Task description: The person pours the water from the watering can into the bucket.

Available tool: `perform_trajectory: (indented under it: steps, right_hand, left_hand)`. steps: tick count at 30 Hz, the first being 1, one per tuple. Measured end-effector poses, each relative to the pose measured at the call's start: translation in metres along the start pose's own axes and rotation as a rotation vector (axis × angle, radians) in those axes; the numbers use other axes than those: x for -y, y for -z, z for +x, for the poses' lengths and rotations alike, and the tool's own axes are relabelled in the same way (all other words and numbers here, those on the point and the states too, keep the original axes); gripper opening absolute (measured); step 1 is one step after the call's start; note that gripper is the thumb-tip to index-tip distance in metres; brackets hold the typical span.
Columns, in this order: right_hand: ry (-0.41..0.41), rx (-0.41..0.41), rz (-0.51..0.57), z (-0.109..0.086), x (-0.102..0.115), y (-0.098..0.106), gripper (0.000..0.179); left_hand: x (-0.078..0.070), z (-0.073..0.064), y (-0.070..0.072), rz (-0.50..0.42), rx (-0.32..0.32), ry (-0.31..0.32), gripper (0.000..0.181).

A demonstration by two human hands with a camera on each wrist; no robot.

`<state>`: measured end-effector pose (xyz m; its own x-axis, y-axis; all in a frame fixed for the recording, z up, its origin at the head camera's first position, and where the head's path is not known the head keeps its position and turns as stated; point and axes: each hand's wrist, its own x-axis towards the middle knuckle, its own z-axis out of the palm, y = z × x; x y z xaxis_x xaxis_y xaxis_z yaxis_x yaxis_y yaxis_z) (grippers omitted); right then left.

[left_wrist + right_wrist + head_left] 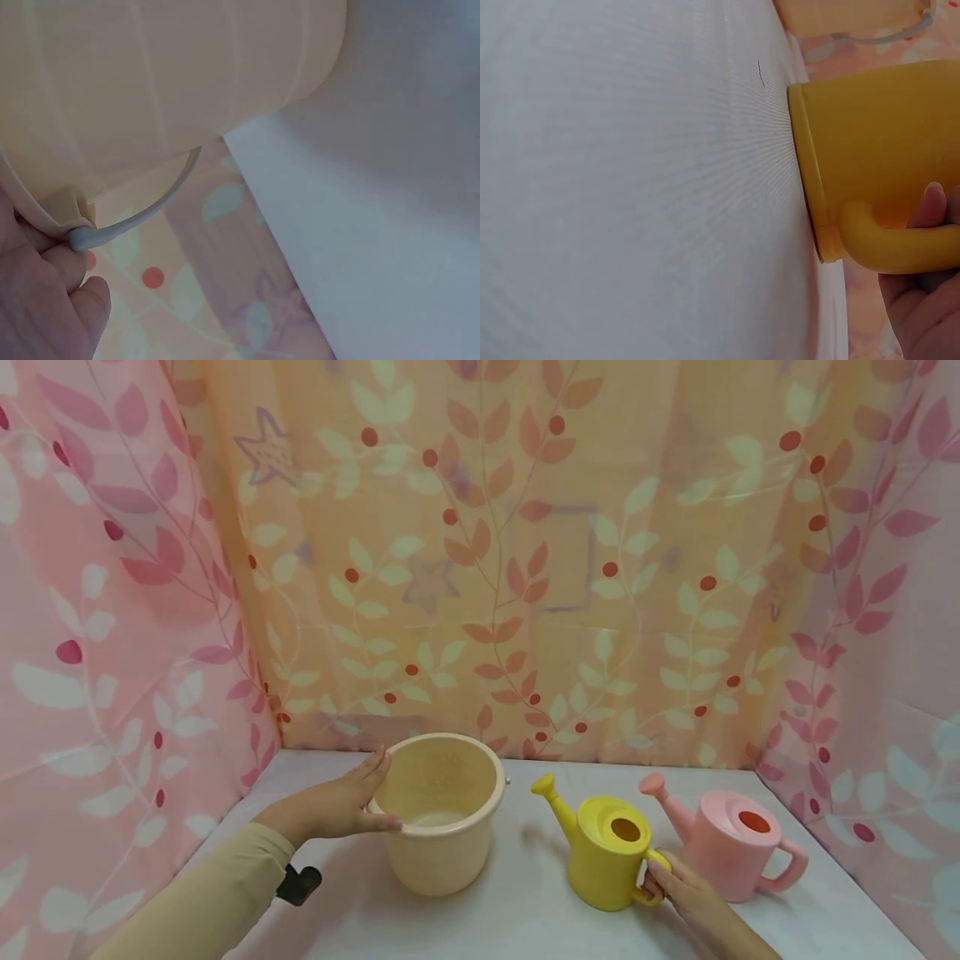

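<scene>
One bucket (pixel 442 864), two watering cans (pixel 603 872); right hand (pixel 684 892) grips yellow.

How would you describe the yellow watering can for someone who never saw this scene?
Find the white table and look right of the cream bucket. There is the yellow watering can, its spout towards the bucket, its handle in the right hand. Its colour and that grip set it apart from the pink watering can.

Passage is free between the bucket (pixel 438 862) and yellow can (pixel 600 877); the pink can (pixel 723 856) blocks the latter's right.
</scene>
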<state>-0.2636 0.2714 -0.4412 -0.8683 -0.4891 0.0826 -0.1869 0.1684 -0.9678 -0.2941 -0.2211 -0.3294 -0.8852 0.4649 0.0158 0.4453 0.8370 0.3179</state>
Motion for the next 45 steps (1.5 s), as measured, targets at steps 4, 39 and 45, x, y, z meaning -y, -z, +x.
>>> perform_trajectory:
  steps: [4,39,45]
  right_hand:
    - [0.003,0.001,-0.004,0.0,0.002,0.0,0.041]
    - [-0.191,-0.583,-0.146,0.0,0.015,-0.022,0.035]
    - [0.069,-0.616,-0.156,0.001,0.022,-0.019,0.03]
  left_hand:
    - [0.002,0.0,0.0,0.008,0.0,-0.019,0.111]
    - [0.002,0.003,0.006,0.041,0.069,-0.003,0.11]
    - [0.0,0.002,0.007,0.051,0.072,0.004,0.109]
